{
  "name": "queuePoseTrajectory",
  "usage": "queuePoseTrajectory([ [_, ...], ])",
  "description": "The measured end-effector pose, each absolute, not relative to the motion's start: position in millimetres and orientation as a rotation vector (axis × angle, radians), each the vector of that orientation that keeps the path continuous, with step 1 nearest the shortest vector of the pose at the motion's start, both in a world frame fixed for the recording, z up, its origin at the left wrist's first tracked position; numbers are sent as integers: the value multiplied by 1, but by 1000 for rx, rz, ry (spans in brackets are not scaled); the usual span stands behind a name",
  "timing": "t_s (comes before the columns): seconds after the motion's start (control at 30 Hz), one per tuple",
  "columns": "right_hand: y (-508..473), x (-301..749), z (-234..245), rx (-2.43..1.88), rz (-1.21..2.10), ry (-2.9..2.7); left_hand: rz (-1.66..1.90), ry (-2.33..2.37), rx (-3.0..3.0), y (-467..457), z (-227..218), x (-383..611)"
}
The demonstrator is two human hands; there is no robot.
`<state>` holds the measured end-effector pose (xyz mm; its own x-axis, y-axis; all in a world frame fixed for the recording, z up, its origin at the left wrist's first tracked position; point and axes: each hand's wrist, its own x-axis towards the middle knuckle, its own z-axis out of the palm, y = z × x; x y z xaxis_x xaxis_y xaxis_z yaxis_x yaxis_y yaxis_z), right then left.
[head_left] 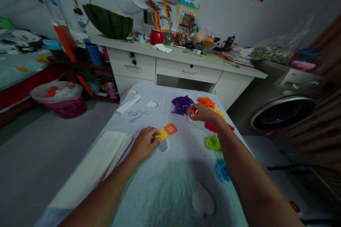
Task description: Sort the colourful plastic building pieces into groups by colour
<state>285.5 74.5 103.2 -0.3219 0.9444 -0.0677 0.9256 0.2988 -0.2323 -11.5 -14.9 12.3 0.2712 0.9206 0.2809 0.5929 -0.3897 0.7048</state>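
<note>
Right fingers: the right hand pinches an orange open-centred piece at the near right edge of the purple pile.
Left fingers: the left hand has thumb and fingertips closed on a yellow piece, left of centre on the cloth.
Orange window piece: flat on the cloth, meeting the yellow one's far right edge.
Handling: the pieces look light, stiff and plastic, probably hard to break; best gripped by a rim, leaving the notched edge free.
Right-side piles: orange, yellow, red, green and blue, far to near.
Hard to see: the right forearm covers parts of the red and blue; a dark spot under the left thumb is unclear, as is whether the joined-looking edges interlock.
</note>
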Motion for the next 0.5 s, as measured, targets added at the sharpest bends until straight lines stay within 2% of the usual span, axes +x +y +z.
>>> queuePoseTrajectory([
  [0.23, 126, 373, 101, -2141, 72, -1804, 922, 1361, 2061, -15, 13, -12],
  [0.5, 158, 412, 68, -2384, 36, -1434, 903, 1374, 2063, -14, 15, -12],
])
